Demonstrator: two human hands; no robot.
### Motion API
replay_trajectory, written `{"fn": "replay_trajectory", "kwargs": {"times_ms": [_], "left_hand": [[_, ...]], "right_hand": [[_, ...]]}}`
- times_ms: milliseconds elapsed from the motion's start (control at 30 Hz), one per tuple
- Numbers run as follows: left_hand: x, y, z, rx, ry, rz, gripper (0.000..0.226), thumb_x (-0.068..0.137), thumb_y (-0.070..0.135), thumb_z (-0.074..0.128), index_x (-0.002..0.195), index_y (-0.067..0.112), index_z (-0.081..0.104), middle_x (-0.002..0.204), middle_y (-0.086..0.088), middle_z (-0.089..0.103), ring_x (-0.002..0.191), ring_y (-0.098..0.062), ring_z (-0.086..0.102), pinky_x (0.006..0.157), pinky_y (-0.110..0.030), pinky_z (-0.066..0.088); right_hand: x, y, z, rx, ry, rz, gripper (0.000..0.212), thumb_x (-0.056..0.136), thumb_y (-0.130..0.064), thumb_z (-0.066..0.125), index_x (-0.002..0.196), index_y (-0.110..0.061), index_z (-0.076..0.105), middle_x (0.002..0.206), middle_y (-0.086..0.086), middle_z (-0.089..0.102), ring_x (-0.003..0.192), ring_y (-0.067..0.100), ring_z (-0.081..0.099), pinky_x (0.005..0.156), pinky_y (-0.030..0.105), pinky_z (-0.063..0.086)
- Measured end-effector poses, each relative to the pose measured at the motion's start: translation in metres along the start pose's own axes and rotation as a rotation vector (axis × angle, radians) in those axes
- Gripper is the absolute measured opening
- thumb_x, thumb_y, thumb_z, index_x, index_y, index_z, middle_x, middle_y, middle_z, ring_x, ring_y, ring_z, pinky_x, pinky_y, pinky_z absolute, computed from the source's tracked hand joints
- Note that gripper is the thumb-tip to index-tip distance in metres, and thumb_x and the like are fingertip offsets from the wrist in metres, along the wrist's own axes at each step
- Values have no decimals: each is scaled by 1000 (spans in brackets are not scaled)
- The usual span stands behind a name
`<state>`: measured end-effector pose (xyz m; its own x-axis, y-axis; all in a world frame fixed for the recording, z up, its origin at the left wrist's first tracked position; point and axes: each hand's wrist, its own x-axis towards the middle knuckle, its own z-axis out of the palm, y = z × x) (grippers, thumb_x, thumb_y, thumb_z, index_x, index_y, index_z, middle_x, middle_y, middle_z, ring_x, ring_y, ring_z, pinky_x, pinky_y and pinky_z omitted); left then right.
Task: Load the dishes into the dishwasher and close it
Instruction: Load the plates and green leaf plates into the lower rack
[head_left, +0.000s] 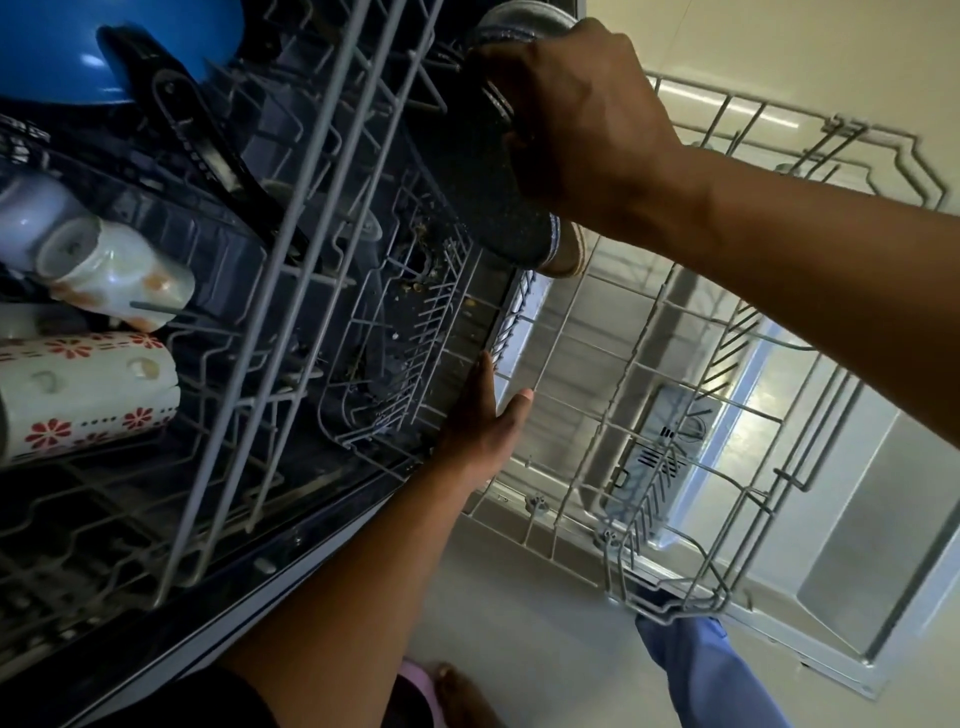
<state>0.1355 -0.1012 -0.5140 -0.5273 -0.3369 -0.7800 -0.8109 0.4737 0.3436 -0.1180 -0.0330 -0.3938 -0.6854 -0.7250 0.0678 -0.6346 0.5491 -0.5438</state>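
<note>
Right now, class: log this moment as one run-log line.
right hand: grips dark pan over lower rack | left hand: open, on rack edge | door: open

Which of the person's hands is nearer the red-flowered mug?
Left. The left hand rests on the rack edge, across from the red-flowered mug; the right hand holds a dark pan higher up.
</note>
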Motion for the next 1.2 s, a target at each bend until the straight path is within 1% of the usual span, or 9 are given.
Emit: {"fn": "replay_trajectory", "kwargs": {"times_ms": [200, 300, 467, 533, 700, 800, 900, 1067, 1200], "left_hand": [[1, -2, 1, 7, -8, -13, 79, 100, 67, 36, 162, 43, -8, 173, 7, 1, 158, -23, 14, 126, -50, 17], [1, -2, 1, 2, -4, -11, 79, 101, 67, 36, 162, 43, -8, 173, 7, 2, 158, -23, 15, 124, -48, 17], [0, -2, -1, 2, -24, -3, 78, 102, 67, 34, 162, 43, -9, 173, 7, -1, 159, -21, 10, 124, -46, 13], [0, -2, -2, 1, -28, 2, 78, 102, 67, 33, 162, 42, -9, 173, 6, -2, 159, -21, 8, 126, -45, 12], [1, -2, -1, -34, -21, -7, 79, 102, 65, 38, 162, 42, -8, 174, 4, -1, 159, -23, 8, 128, -45, 13], [1, -2, -1, -12, -21, -8, 80, 101, 67, 37, 162, 42, -9, 173, 4, -2, 159, -23, 6, 126, -44, 11], [2, 3, -3, -21, -13, -26, 81, 101, 67, 37, 162, 41, -9, 173, 3, -3, 159, -24, 6, 125, -45, 11], [7, 22, -13, -39, 25, -30, 79, 101, 70, 33, 163, 41, -8, 174, 1, 0, 158, -30, 12, 124, -51, 16], [2, 47, -25, -88, 96, -17, 76, 105, 60, 36, 165, 33, 0, 173, -4, 9, 156, -32, 22, 124, -50, 25]], "right_hand": [[-5, -8, 0, -70, 32, -54, 61, 99, 4, 51, 155, -17, 44, 133, 16, 67, 114, 34, 68, 91, 35, 56], [-10, -8, 2, -132, 42, -68, 61, 99, 6, 49, 157, -14, 41, 126, 21, 68, 99, 35, 70, 74, 34, 52], [-18, -2, 19, -119, -34, -38, 68, 95, 8, 57, 156, -17, 43, 72, 6, 51, 55, 20, 50, 50, 27, 38], [-23, 3, 29, -136, -74, -31, 69, 95, 8, 58, 156, -18, 42, 66, 1, 46, 49, 19, 48, 43, 24, 31], [-35, 17, 48, -196, -118, -22, 74, 97, 0, 59, 161, -25, 29, 101, 21, 67, 79, 41, 68, 60, 49, 60], [-36, 16, 54, -244, -88, -21, 76, 96, 3, 60, 161, -22, 30, 101, 23, 65, 75, 41, 66, 56, 46, 57], [-36, 14, 55, -269, -50, -31, 69, 95, 4, 61, 158, -14, 37, 112, 25, 58, 94, 42, 61, 63, 48, 57], [-29, 10, 52, -299, -7, 14, 51, 96, -9, 63, 145, -13, 48, 125, 19, 51, 108, 35, 53, 73, 41, 52], [-29, 1, 37, -288, -50, 1, 56, 94, -23, 65, 146, -17, 45, 129, 18, 52, 112, 36, 53, 80, 46, 50]]}}
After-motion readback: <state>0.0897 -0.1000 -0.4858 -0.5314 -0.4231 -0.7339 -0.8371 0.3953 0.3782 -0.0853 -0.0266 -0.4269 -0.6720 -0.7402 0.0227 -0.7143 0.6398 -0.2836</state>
